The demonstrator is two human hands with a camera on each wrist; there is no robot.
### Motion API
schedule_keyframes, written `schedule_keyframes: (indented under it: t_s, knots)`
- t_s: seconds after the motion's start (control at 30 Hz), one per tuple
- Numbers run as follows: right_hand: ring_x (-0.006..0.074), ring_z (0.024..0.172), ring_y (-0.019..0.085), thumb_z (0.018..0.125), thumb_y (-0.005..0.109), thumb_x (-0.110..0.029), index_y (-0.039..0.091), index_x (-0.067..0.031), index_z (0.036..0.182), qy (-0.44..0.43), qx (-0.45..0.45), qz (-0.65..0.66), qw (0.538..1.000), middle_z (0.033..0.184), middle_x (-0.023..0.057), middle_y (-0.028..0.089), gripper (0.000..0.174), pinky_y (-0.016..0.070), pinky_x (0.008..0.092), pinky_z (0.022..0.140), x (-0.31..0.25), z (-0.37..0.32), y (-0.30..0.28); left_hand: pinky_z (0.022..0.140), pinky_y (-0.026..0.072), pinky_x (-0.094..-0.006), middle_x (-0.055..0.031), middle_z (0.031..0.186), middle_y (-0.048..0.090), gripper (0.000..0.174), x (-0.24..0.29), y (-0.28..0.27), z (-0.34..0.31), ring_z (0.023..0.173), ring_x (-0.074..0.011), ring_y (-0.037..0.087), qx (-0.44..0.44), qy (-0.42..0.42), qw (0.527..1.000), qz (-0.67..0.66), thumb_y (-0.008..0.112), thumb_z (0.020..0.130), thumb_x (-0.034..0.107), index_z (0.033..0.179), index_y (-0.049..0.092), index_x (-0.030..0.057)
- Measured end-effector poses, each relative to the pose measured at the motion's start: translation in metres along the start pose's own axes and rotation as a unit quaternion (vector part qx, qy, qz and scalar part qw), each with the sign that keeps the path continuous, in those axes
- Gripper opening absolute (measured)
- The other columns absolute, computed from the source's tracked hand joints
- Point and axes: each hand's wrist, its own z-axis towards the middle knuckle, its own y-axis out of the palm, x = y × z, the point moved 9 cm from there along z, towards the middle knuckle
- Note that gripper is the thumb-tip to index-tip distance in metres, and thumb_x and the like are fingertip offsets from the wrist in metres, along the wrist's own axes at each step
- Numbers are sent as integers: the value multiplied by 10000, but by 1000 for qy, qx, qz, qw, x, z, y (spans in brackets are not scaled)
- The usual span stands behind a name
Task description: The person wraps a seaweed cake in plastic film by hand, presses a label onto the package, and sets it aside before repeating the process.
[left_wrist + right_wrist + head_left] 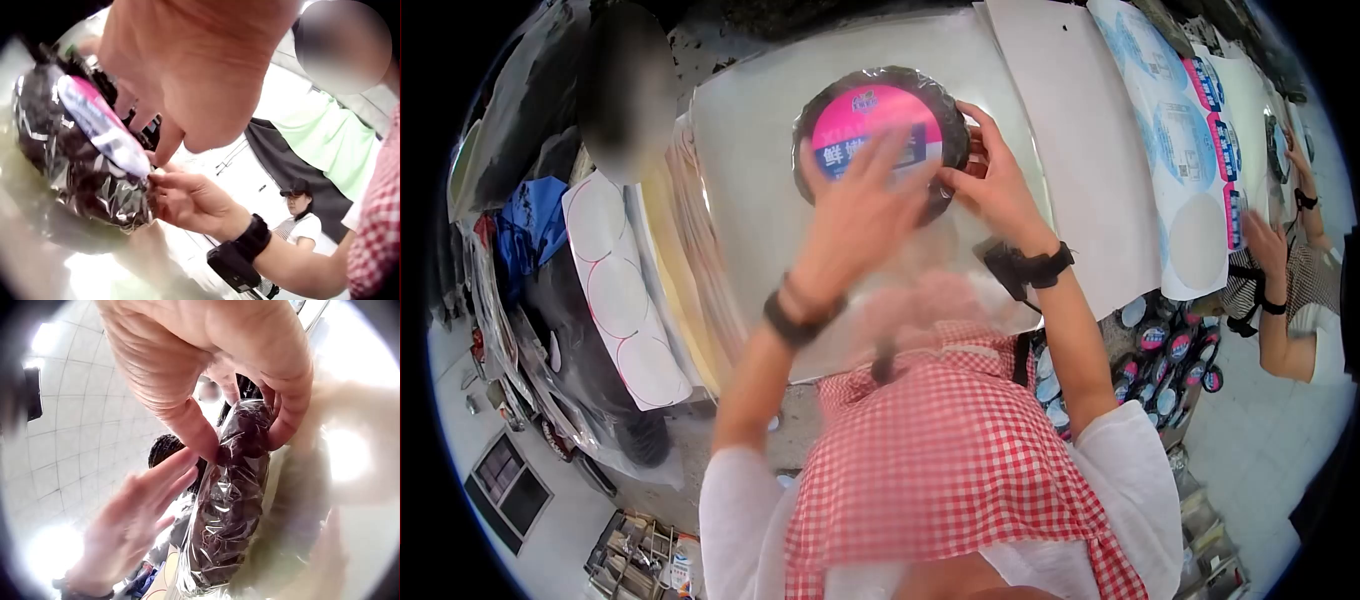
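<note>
L hand (855,215) fingers straight, on wrapped disc (878,100) | R hand (1000,190) fingers pinch its rim

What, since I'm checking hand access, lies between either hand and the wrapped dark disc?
Nothing visible. The right hand pinches the wrapped disc at its rim; the left hand is spread open over its top, nothing between.
</note>
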Motion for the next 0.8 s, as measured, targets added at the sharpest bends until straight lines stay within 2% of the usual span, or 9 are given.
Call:
schedule_keyframes:
  t_s: [0.13,0.23,0.33,0.37,0.43,0.5,0.57,0.67,0.8]
  knots:
    - [208,937,651,781,704,-20,316,-124,1453,27,12,21,999,1176,163,585,783,559,309,793,-4,16,-12,1096,253,-556,-195,1493,355,616,-82,23,20,1409,-339,297,71,-167,975,-128,581,923,405,1437,425,104]
    - [192,902,662,796,715,-55,333,-123,1439,-8,-11,24,1000,1134,144,598,751,549,297,780,-10,9,-2,1097,338,-416,-184,1420,455,555,-143,64,-41,1334,-313,405,76,-260,874,-403,627,928,232,1402,432,18]
    - [177,933,658,821,728,-145,443,-106,1375,-118,-102,-11,988,1109,109,623,625,545,311,778,-87,0,37,983,462,-373,-102,1318,547,479,-142,21,-106,1133,-257,576,191,-324,499,-781,594,940,133,1384,438,39]
    - [173,949,654,831,727,-184,484,-97,1345,-171,-138,-68,973,1104,99,634,575,542,315,781,-117,6,43,958,479,-375,-116,1239,590,407,-150,-17,-131,1088,-260,603,313,-158,405,-844,538,962,153,1347,467,38]
    - [213,1011,634,860,703,-325,605,-67,1214,-196,-89,-196,957,1118,88,650,449,525,334,818,-142,46,34,909,511,-379,-144,1080,675,324,-148,-95,-202,998,-267,657,305,323,30,-895,427,1007,193,1272,524,34]
    - [308,1177,534,823,698,-253,555,-61,1255,-343,112,-424,831,1285,136,557,494,443,393,983,-154,108,4,817,556,-441,-171,1154,655,622,-103,-208,-219,854,-285,700,235,612,126,-745,266,1032,139,1530,-106,146]
    - [298,1339,403,785,682,-121,428,-64,1380,-317,213,-692,613,1445,145,432,649,341,415,1091,-142,172,-5,781,547,-386,-111,1136,651,700,-88,-215,-199,914,-260,686,254,476,209,-816,559,958,177,1530,159,123]
    - [257,1387,355,796,642,-69,452,-76,1378,-373,219,-722,540,1473,110,419,612,292,394,1135,-133,228,-9,793,504,-376,-50,1154,609,990,-107,-158,-169,950,-182,638,318,221,240,-890,787,804,328,1545,137,243]
    - [237,1330,448,855,575,-73,517,-60,1326,-449,240,-692,512,1410,100,500,474,354,383,1106,-128,239,-21,942,431,-471,-151,1273,547,911,-87,-73,-119,1132,-253,559,204,-35,301,-931,604,884,577,1555,111,206]
